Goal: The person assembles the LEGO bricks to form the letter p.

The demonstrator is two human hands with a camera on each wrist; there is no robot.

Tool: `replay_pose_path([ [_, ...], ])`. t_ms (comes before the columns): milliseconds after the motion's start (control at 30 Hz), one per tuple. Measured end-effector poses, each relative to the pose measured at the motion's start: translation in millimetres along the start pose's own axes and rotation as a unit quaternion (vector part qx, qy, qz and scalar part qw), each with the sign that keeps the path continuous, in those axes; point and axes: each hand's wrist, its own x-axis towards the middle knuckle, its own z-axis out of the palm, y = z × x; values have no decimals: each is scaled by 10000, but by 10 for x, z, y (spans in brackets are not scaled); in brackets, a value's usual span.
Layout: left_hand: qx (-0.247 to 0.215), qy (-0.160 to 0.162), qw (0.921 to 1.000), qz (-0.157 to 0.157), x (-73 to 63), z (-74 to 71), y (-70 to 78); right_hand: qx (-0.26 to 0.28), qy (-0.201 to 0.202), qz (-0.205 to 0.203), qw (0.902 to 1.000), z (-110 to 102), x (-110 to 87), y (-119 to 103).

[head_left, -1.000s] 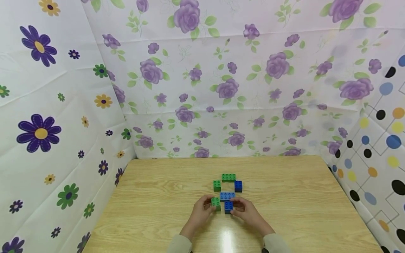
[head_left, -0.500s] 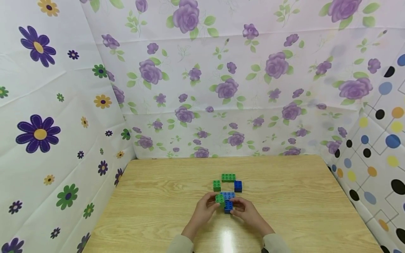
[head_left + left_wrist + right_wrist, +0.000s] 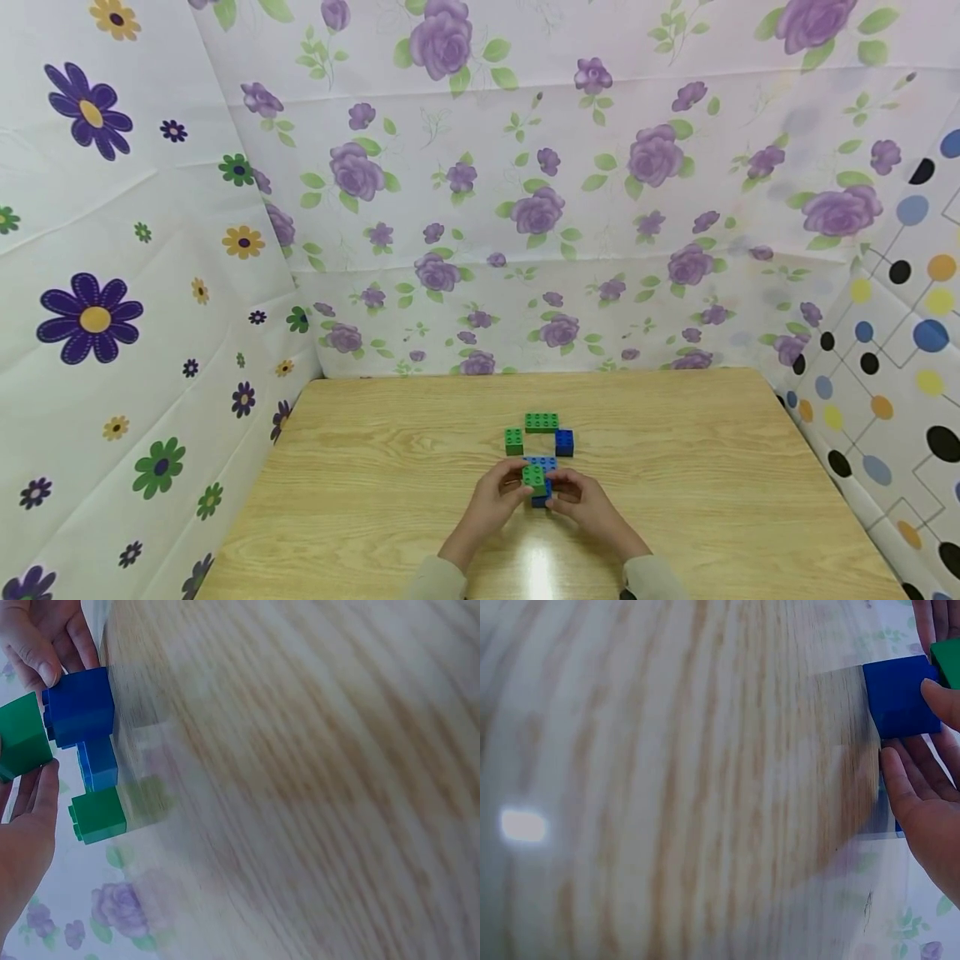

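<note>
My left hand [image 3: 489, 502] pinches a green toy building brick [image 3: 534, 480] between thumb and fingers. The brick hangs slightly tilted above a dark blue brick [image 3: 540, 502]; the left wrist view shows this green brick [image 3: 22, 741] close to the studs of the dark blue brick [image 3: 84, 709]. My right hand [image 3: 588, 502] holds that dark blue brick from the right, its thumb against the side in the right wrist view, where the blue brick [image 3: 900, 697] stands on the table. Just behind is a lighter blue long brick [image 3: 542, 462], partly covered by the held green one.
Farther back on the wooden table [image 3: 375, 467] lie a small green brick [image 3: 513, 442], a long green brick [image 3: 542, 422] and another dark blue brick [image 3: 564, 443]. A flowered cloth [image 3: 495, 317] hangs behind the table's far edge.
My left hand has lifted the green brick and carried it right, from beside the dark blue brick to above it. The right hand has stayed in place on the dark blue brick.
</note>
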Motion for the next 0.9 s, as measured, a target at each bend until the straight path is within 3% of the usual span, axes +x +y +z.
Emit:
replay_pose_path([
  [133,53,16,10000,-40,-15,22,80,-35,7,8,10000,1,-3,2],
  [367,67,-49,9999,-72,34,18,-43,-40,14,27,10000,11,-15,-21],
  [667,503,-142,9985,152,46,7,-45,-73,-59,50,9999,-1,-124,-347],
  [900,767,-97,9968,191,64,25,-56,-21,8,90,10000,10,-40,-118],
])
